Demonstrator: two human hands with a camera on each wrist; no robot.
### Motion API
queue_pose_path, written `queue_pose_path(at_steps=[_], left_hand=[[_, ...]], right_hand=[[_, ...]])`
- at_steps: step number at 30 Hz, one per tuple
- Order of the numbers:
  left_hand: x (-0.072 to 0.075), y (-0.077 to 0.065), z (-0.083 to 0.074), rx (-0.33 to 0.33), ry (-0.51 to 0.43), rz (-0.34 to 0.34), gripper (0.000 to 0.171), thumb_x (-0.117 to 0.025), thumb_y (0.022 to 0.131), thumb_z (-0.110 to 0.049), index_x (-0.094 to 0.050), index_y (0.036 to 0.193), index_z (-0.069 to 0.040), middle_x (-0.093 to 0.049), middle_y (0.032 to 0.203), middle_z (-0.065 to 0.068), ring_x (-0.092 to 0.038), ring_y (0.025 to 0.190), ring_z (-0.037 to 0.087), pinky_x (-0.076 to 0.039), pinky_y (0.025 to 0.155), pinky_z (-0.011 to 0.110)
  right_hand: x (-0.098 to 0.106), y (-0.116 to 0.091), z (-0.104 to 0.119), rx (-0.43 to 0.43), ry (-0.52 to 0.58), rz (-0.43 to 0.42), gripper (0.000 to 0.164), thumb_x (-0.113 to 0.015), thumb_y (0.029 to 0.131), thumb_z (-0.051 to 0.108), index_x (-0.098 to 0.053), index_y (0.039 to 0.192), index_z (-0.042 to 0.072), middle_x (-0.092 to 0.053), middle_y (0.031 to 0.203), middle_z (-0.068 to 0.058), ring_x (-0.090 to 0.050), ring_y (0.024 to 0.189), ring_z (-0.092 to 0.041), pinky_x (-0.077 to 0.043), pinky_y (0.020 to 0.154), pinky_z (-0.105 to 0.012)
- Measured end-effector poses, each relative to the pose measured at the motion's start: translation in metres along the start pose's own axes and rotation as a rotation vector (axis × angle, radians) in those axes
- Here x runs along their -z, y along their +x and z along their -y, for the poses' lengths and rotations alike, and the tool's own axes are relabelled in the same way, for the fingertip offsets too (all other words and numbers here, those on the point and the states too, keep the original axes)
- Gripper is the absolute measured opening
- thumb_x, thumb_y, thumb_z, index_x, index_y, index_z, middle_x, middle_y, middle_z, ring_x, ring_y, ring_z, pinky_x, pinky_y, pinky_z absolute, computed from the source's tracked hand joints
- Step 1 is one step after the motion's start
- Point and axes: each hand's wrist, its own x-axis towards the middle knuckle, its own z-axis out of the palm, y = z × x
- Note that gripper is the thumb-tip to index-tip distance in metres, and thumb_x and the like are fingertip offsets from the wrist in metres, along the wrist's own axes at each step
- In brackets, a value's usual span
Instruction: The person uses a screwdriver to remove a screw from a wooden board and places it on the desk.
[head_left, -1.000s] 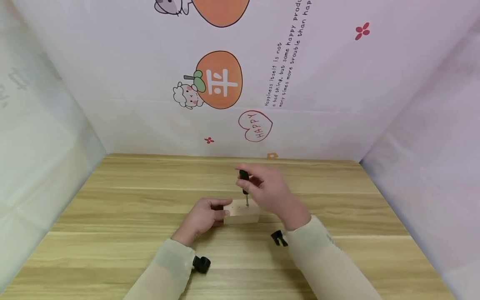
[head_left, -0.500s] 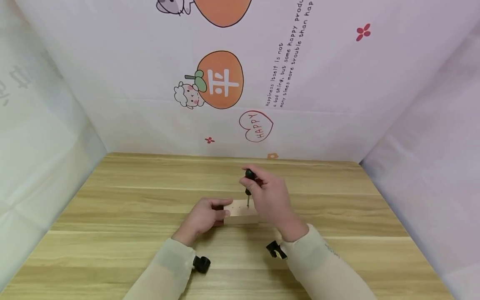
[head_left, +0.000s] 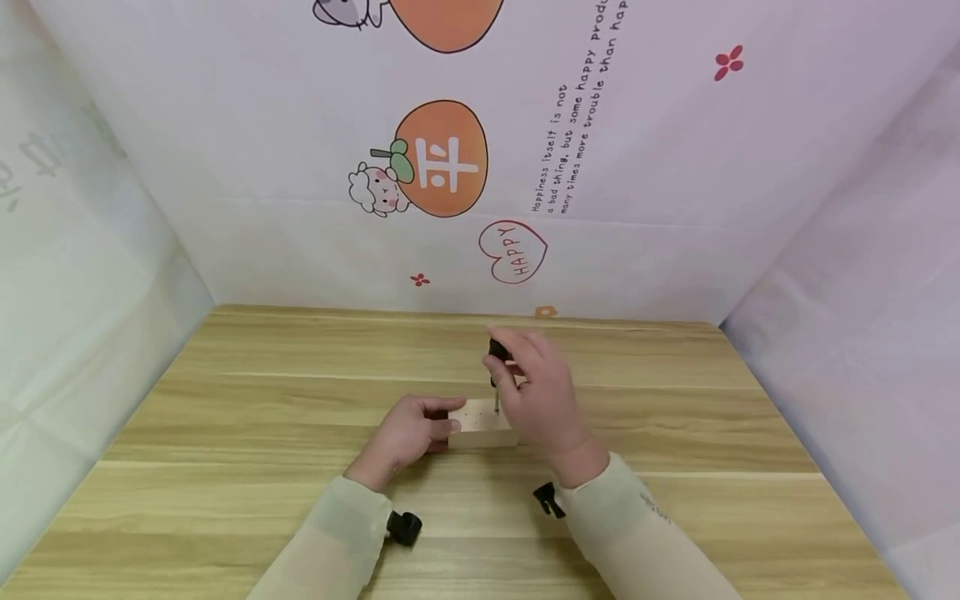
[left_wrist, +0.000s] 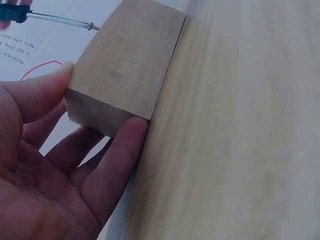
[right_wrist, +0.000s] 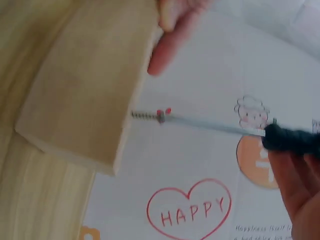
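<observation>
The left hand [head_left: 408, 429] grips one end of the wooden block [head_left: 483, 439] on the table [head_left: 225, 450], both unmoved since a second ago. Above the block, the right hand [head_left: 547, 396] pinches the screwdriver [head_left: 498, 350], now more upright than then, over a screw [right_wrist: 145, 116] at the block's top.

block [head_left: 483, 439] on table [head_left: 225, 433] | screw [right_wrist: 146, 116] atop block | screwdriver [right_wrist: 235, 128] above screw
</observation>
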Motion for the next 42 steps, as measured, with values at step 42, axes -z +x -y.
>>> queue_pose_path(at_steps=[42], left_hand=[[-0.001,0.001,0.000,-0.021,0.027,0.001,0.035,-0.070,0.094,-0.006,-0.069,0.128,-0.006,-0.059,0.137,0.009,-0.063,0.105,0.022,-0.057,0.079,0.038]], right_hand=[[0.021,0.015,0.003,-0.325,0.362,0.227,0.016,-0.075,0.090,0.005,-0.078,0.104,0.009,-0.074,0.096,0.001,-0.066,0.079,-0.015,-0.055,0.066,-0.031]])
